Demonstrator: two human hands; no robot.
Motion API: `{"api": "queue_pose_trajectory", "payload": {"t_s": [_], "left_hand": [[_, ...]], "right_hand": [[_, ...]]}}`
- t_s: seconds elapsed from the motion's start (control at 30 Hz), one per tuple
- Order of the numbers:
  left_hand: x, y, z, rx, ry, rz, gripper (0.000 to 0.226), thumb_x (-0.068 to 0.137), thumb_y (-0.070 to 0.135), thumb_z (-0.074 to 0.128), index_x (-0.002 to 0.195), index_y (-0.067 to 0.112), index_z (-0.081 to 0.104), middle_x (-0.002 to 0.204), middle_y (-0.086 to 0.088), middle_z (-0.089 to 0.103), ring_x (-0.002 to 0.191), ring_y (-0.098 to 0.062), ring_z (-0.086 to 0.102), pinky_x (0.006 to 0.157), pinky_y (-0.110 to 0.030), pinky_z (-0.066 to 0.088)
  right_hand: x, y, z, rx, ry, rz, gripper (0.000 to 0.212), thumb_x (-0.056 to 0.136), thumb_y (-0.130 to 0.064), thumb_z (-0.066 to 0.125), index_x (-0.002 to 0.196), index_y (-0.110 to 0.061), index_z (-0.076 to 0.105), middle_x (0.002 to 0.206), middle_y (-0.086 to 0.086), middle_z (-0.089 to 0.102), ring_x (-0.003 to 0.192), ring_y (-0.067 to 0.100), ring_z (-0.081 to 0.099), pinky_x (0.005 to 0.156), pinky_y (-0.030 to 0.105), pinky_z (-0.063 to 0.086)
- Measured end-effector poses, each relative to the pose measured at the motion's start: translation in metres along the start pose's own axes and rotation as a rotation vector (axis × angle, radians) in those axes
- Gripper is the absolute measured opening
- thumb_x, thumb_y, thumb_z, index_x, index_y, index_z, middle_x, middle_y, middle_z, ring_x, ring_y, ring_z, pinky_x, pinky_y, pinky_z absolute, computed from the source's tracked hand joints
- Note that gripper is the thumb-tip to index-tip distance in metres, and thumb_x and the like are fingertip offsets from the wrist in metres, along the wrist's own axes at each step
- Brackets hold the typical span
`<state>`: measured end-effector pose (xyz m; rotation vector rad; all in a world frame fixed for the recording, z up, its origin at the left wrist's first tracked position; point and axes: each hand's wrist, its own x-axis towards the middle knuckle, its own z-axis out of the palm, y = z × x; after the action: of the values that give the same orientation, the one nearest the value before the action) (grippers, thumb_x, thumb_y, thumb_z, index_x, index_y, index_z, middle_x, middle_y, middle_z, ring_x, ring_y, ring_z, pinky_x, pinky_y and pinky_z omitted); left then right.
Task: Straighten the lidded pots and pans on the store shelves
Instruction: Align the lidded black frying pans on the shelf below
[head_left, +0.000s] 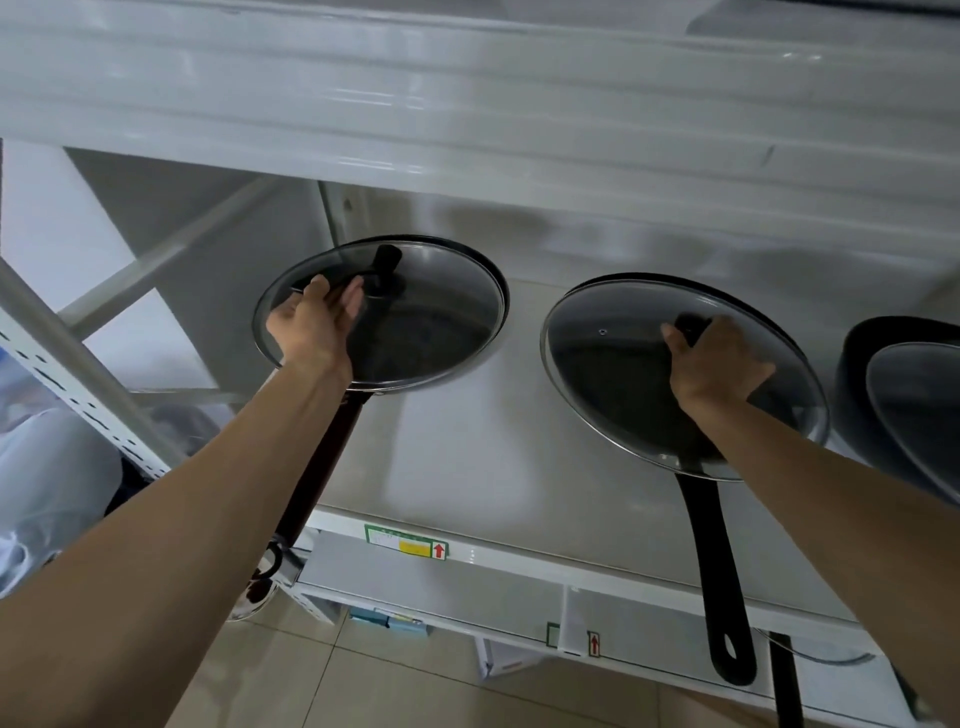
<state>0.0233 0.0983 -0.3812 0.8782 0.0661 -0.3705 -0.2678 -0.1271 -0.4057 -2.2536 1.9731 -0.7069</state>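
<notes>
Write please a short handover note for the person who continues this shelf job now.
Left hand: open, fingers beside the knob of the left pan's glass lid.
Right hand: closed on the knob of the middle pan's glass lid.
Both pans sit on the white shelf, handles over the front edge; a third pan at right.
Done: unclear. Left: seat both lids, align the pans.

White metal store shelf (493, 441) with a glossy upper shelf (467, 104) above it reflecting light. A perforated upright (78, 395) and diagonal brace (171, 249) stood at left. Price label (406, 541) marked the front edge. Beige tiled floor (363, 686) lay below.
</notes>
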Motion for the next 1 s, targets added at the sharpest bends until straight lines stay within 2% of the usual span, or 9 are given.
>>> {"api": "queue_pose_trajectory", "payload": {"t_s": [0.1, 0.27, 0.4, 0.6, 0.73, 0.87, 1.0], "left_hand": [[0.004, -0.001, 0.004, 0.015, 0.010, -0.003, 0.012, 0.095, 0.001, 0.052, 0.083, -0.001, 0.056, 0.094, -0.026, 0.070, 0.074, -0.030, 0.076, 0.081, -0.040, 0.062], [0.007, -0.004, 0.008, 0.038, 0.031, -0.008, 0.013, 0.094, 0.000, 0.053, 0.082, 0.000, 0.056, 0.105, -0.030, 0.070, 0.093, -0.036, 0.075, 0.080, -0.039, 0.063], [0.011, -0.007, 0.010, 0.029, 0.034, -0.004, 0.012, 0.094, -0.001, 0.051, 0.083, 0.000, 0.056, 0.106, -0.031, 0.068, 0.085, -0.033, 0.075, 0.078, -0.037, 0.063], [0.017, -0.011, 0.012, 0.012, 0.034, 0.004, 0.013, 0.094, -0.003, 0.051, 0.081, 0.000, 0.053, 0.098, -0.030, 0.067, 0.073, -0.030, 0.075, 0.085, -0.045, 0.061], [0.017, -0.013, 0.012, 0.005, 0.017, 0.000, 0.012, 0.093, -0.002, 0.052, 0.082, -0.001, 0.055, 0.099, -0.030, 0.067, 0.074, -0.030, 0.075, 0.083, -0.044, 0.061], [0.015, -0.015, 0.014, -0.009, 0.017, -0.013, 0.011, 0.094, -0.002, 0.051, 0.084, -0.003, 0.057, 0.099, -0.030, 0.066, 0.085, -0.036, 0.073, 0.087, -0.045, 0.060], [0.013, -0.015, 0.016, -0.032, 0.015, -0.026, 0.013, 0.095, -0.001, 0.050, 0.085, -0.003, 0.058, 0.087, -0.024, 0.068, 0.077, -0.031, 0.074, 0.086, -0.044, 0.060]], "right_hand": [[0.007, -0.002, 0.003, 0.009, 0.000, 0.009, 0.060, 0.095, -0.056, 0.046, 0.119, -0.001, 0.054, 0.119, 0.021, 0.063, 0.108, 0.039, 0.060, 0.097, 0.047, 0.034], [0.018, -0.004, 0.006, 0.007, -0.015, 0.035, 0.061, 0.096, -0.054, 0.047, 0.121, 0.001, 0.053, 0.118, 0.023, 0.063, 0.108, 0.039, 0.060, 0.098, 0.047, 0.034], [0.023, -0.005, 0.009, 0.029, 0.006, 0.029, 0.059, 0.096, -0.053, 0.047, 0.121, 0.000, 0.053, 0.119, 0.022, 0.063, 0.109, 0.040, 0.060, 0.099, 0.049, 0.035], [0.029, -0.005, 0.016, 0.048, 0.017, 0.022, 0.058, 0.096, -0.052, 0.047, 0.121, 0.000, 0.052, 0.122, 0.022, 0.060, 0.111, 0.040, 0.059, 0.099, 0.048, 0.033], [0.029, -0.005, 0.018, 0.041, 0.041, 0.018, 0.058, 0.096, -0.051, 0.048, 0.121, 0.001, 0.052, 0.124, 0.023, 0.060, 0.113, 0.041, 0.058, 0.099, 0.049, 0.033], [0.029, -0.005, 0.020, 0.040, 0.045, 0.014, 0.056, 0.096, -0.051, 0.048, 0.119, 0.000, 0.052, 0.123, 0.023, 0.060, 0.112, 0.041, 0.058, 0.098, 0.049, 0.034], [0.028, -0.004, 0.021, 0.016, 0.067, 0.007, 0.057, 0.097, -0.051, 0.047, 0.119, 0.001, 0.052, 0.121, 0.023, 0.060, 0.110, 0.041, 0.058, 0.097, 0.049, 0.036]]}}
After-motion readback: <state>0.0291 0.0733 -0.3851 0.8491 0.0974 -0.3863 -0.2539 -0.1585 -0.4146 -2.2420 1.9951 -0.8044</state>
